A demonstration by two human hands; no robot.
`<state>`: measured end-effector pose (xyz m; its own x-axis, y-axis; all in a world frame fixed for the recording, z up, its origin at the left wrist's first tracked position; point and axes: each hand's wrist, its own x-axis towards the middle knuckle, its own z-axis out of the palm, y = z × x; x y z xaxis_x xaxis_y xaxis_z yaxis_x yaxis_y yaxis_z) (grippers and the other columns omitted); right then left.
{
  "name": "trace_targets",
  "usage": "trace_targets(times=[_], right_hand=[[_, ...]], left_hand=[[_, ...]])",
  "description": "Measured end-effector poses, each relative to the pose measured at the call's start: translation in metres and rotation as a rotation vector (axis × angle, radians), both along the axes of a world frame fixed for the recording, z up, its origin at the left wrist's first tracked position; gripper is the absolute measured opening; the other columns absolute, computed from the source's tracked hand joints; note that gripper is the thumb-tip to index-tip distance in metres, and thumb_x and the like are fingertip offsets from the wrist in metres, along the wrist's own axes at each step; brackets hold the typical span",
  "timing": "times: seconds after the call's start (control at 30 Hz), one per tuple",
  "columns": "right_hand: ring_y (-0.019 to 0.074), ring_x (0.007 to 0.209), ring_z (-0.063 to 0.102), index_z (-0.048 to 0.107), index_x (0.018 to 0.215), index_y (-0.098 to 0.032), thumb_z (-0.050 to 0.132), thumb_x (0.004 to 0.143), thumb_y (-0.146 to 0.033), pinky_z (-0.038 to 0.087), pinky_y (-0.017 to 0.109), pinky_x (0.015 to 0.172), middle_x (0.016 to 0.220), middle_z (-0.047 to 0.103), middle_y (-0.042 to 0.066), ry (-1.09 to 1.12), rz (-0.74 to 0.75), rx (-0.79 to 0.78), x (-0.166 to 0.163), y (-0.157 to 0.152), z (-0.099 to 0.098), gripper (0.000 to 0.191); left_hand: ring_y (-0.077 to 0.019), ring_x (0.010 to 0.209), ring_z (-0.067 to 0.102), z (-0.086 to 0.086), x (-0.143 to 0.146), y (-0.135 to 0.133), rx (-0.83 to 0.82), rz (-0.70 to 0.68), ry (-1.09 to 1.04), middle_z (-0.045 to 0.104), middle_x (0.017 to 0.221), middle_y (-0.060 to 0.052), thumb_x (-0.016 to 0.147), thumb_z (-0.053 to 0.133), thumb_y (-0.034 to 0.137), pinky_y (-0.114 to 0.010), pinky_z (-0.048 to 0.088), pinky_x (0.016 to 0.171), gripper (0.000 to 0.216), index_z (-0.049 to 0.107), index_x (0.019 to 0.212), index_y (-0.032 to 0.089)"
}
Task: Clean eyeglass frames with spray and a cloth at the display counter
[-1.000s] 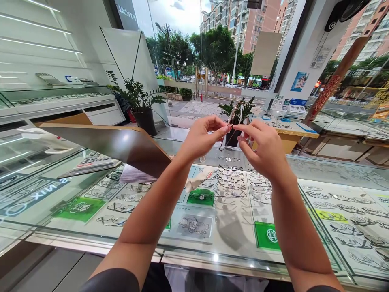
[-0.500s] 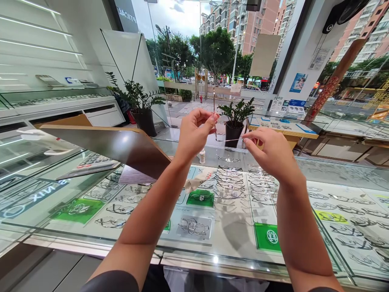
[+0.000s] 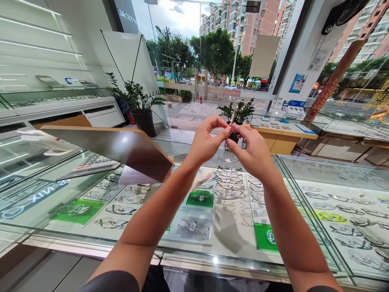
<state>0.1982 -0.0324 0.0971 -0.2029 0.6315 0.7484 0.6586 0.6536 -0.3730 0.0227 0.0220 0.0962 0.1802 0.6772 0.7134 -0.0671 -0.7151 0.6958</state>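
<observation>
Over the glass counter, my left hand (image 3: 208, 138) pinches a thin pair of eyeglasses (image 3: 233, 117) between thumb and fingers. My right hand (image 3: 251, 148) meets it from the other side, its fingertips closed on the same slim frame. Most of the eyeglasses is hidden behind the fingers; a narrow piece sticks up above them and a bit shows below. Under the hands, rows of spectacle frames (image 3: 230, 178) lie inside the display case (image 3: 231, 239). A pale cloth (image 3: 208, 177) shows partly beside my left forearm.
A tilted brown-edged mirror or board (image 3: 106, 142) stands left on the counter, near a printed booklet (image 3: 91, 162). Green cards (image 3: 200, 198) lie among the frames. Potted plants (image 3: 144, 117) stand beyond, before the glass front. A wooden table (image 3: 282, 136) is at back right.
My hands have come together; the right moved left to the left hand, which shifted slightly right. The eyeglasses, earlier stretched between them, are now mostly covered. The small white bottle is now hidden.
</observation>
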Motion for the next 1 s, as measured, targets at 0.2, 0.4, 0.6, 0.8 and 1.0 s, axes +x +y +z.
trace_targets(times=[0.2,0.4,0.6,0.8,1.0], right_hand=[[0.0286,0.108,0.070,0.074,0.118,-0.023,0.060,0.103,-0.033,0.054,0.045,0.093,0.121,0.078,0.011,0.058,0.088,-0.005,-0.009,0.004,-0.004,0.022],[0.0274,0.111,0.072,0.075,0.121,-0.026,0.057,0.106,-0.037,0.055,0.046,0.096,0.120,0.080,0.009,0.149,0.098,0.042,-0.009,0.005,-0.004,0.026],[0.0254,0.099,0.072,0.076,0.104,-0.025,0.057,0.105,-0.037,0.055,0.043,0.091,0.109,0.079,0.008,0.221,0.013,0.055,-0.001,0.006,-0.001,0.023],[0.0240,0.096,0.069,0.074,0.098,-0.024,0.057,0.104,-0.037,0.053,0.041,0.087,0.104,0.077,0.007,0.253,0.009,0.051,0.007,0.006,0.001,0.022],[0.0234,0.094,0.069,0.073,0.097,-0.024,0.056,0.105,-0.039,0.051,0.041,0.086,0.104,0.079,0.006,0.237,0.015,-0.006,0.008,0.004,0.004,0.024]], left_hand=[[-0.0173,0.093,0.070,0.004,0.000,-0.006,-0.097,-0.120,-0.013,0.073,0.096,-0.004,0.084,0.086,0.051,-0.030,0.058,0.081,0.037,0.065,0.084,0.021],[-0.0180,0.097,0.069,0.002,0.002,0.003,-0.145,-0.101,-0.046,0.073,0.100,-0.005,0.090,0.077,0.060,-0.032,0.059,0.086,0.039,0.068,0.089,0.022],[-0.0259,0.117,0.066,-0.035,-0.007,0.060,-0.099,0.476,0.197,0.071,0.122,-0.013,0.096,0.069,0.042,-0.042,0.051,0.108,0.025,0.066,0.108,0.021],[-0.0449,0.132,0.063,-0.085,-0.030,0.108,-0.583,0.735,0.890,0.068,0.135,-0.029,0.081,0.085,0.038,-0.049,0.050,0.105,0.066,0.057,0.134,0.013],[-0.0401,0.104,0.074,-0.112,-0.044,0.130,-0.716,0.629,0.890,0.077,0.090,-0.015,0.060,0.097,0.035,-0.043,0.053,0.085,0.045,0.066,0.088,0.019]])
